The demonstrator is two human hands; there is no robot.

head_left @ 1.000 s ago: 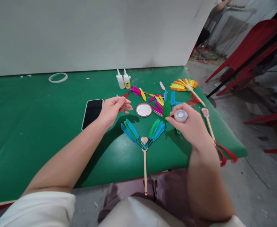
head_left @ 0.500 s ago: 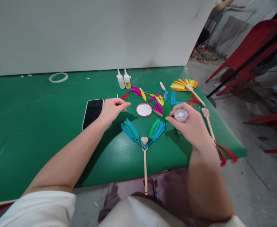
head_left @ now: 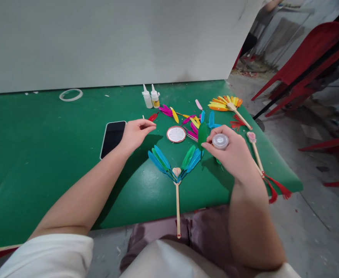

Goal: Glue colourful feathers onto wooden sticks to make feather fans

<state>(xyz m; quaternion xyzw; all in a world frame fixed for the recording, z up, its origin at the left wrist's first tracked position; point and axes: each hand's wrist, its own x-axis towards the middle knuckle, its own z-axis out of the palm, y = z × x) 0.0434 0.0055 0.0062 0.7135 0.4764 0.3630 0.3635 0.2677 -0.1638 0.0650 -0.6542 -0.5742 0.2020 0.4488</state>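
Note:
My right hand is closed with a green feather at its thumb and forefinger tips, while a small translucent plastic bottle rests in the same grip, round base toward me. My left hand hovers above the table beside the phone, fingertips pressed together; whatever they pinch is hidden. Below and between both hands lies a wooden-handled fan, blue and green feathers spread on either side of its heart-shaped head. A round white disc with a red rim lies beyond the fan.
On the green table lie a phone, a tape ring and loose coloured feathers. Two glue bottles stand at the back. A yellow-orange feather fan and a tasselled wooden handle lie right. Red chairs stand beyond.
My right hand has shifted slightly left with the green feather and the bottle. My left hand has drawn back slightly to the left, its fingers closer together. The fan has stayed put.

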